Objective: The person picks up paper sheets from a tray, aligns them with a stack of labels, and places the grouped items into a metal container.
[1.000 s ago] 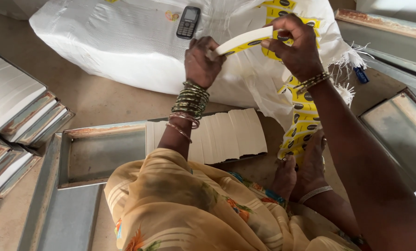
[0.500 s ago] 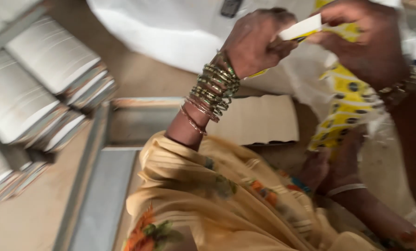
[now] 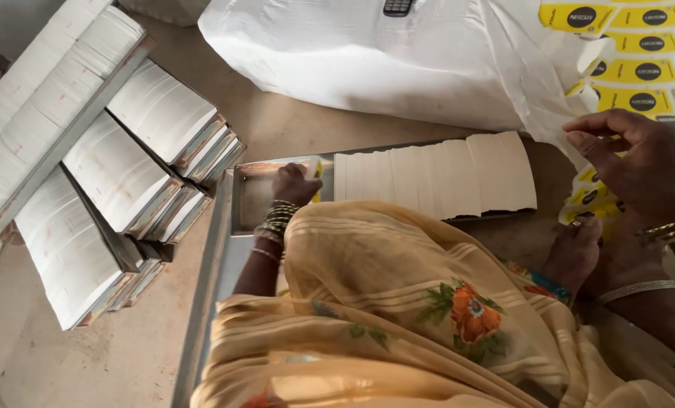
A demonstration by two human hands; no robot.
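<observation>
Your left hand [image 3: 296, 183] is closed on a small white-and-yellow piece in the metal tray [image 3: 248, 198], just left of the row of white cards [image 3: 436, 175], whose long axis runs rightward. Your right hand [image 3: 639, 162] hovers loosely open, empty, nearer the yellow packets [image 3: 624, 45].

Soft, even daylight, moderately bright; shadows weak and diffuse, darkest under the stacked white card bundles [image 3: 118, 181] at left. The white sack [image 3: 368, 60] up top runs near overexposed, its folds washed out. Focus sharp across the centre; slight wide-angle stretching at the edges, no motion blur.
</observation>
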